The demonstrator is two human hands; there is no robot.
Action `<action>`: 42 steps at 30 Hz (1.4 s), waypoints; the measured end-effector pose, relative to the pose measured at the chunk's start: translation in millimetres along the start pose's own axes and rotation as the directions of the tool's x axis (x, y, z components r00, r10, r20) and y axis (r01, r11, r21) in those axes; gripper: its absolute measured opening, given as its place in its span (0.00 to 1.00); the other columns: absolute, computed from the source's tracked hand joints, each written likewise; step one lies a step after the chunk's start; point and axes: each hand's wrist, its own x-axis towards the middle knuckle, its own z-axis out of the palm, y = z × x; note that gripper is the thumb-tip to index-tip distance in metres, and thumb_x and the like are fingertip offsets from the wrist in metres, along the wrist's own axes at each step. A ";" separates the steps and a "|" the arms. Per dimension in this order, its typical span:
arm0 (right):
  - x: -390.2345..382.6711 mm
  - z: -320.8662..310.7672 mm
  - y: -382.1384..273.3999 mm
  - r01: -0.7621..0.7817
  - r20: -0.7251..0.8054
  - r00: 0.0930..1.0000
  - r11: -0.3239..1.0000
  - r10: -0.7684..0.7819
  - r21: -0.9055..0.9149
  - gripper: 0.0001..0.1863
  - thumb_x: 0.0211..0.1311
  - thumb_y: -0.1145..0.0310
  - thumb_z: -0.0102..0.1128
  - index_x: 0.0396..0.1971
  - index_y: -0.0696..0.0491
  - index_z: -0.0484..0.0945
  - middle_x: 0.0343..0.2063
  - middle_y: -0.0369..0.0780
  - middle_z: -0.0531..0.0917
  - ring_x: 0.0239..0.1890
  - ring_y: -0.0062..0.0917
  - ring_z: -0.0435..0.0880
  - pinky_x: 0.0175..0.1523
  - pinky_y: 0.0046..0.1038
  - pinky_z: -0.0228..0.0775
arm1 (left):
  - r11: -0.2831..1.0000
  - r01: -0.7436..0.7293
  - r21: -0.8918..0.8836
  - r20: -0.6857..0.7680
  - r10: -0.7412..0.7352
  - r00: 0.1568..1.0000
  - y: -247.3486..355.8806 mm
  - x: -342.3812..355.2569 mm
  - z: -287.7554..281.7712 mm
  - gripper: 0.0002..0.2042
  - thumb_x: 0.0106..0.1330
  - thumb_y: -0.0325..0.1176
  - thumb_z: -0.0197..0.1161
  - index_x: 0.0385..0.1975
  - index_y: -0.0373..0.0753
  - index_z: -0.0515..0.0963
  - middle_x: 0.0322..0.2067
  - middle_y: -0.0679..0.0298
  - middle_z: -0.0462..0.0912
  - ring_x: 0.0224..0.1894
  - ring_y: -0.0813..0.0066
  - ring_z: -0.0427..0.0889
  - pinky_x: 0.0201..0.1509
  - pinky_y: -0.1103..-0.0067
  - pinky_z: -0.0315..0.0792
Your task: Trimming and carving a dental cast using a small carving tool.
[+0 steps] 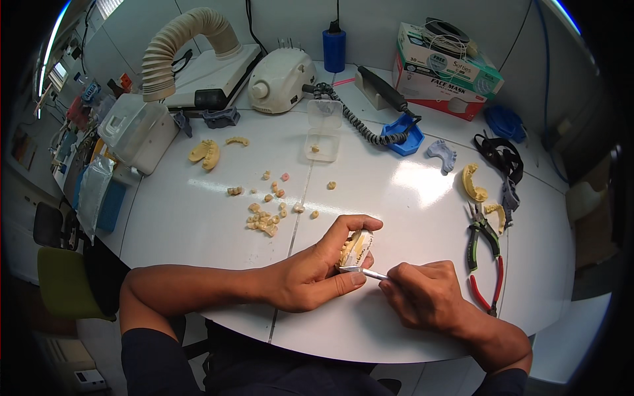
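Observation:
A yellowish dental cast (358,248) with a pale flat base is gripped in my left hand (307,280), above the front part of the white table. The thumb lies along its near side and the fingers curl round the far side. My right hand (422,294) is closed round the silver handle of a craft knife (374,273), which points left. Its blade touches or almost touches the near edge of the cast, beside my left thumb. To the left of the cast lies a loose cluster of tooth-coloured pieces (263,221).
Pliers (485,247) lie to the right on the table (396,336), near a yellow cast (473,183). A small clear box (321,145) stands open beyond the teeth. Behind are a rotary handpiece (382,89), a white control unit (282,79) and a ribbed hose (188,30).

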 end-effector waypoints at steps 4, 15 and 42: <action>1.0 -1.2 -1.5 -0.008 -0.001 1.000 1.000 0.008 -0.004 0.11 0.63 0.73 0.70 0.26 0.51 0.75 0.15 0.34 0.77 0.11 0.28 0.77 0.17 0.31 0.66 | 1.000 0.001 0.008 0.000 -0.001 1.000 -0.5 0.5 -0.6 0.35 0.78 0.23 0.53 0.78 0.39 0.41 0.50 0.65 0.67 0.43 0.84 0.67 0.49 0.85 0.65; 0.2 -2.3 0.0 -0.002 0.011 1.000 1.000 0.002 0.009 0.11 0.62 0.73 0.70 0.26 0.52 0.75 0.14 0.34 0.78 0.11 0.28 0.78 0.17 0.31 0.67 | 1.000 0.011 -0.013 0.006 -0.010 1.000 2.8 0.2 0.4 0.34 0.79 0.23 0.52 0.78 0.38 0.41 0.50 0.65 0.67 0.45 0.83 0.67 0.51 0.84 0.66; 0.6 -1.4 -0.4 -0.007 0.005 1.000 1.000 0.007 0.015 0.11 0.62 0.74 0.70 0.26 0.52 0.75 0.14 0.35 0.78 0.11 0.28 0.77 0.17 0.31 0.67 | 0.999 -0.003 0.044 -0.002 0.003 1.000 -1.4 -0.4 -0.3 0.34 0.78 0.23 0.54 0.78 0.38 0.42 0.50 0.64 0.68 0.47 0.81 0.67 0.53 0.82 0.66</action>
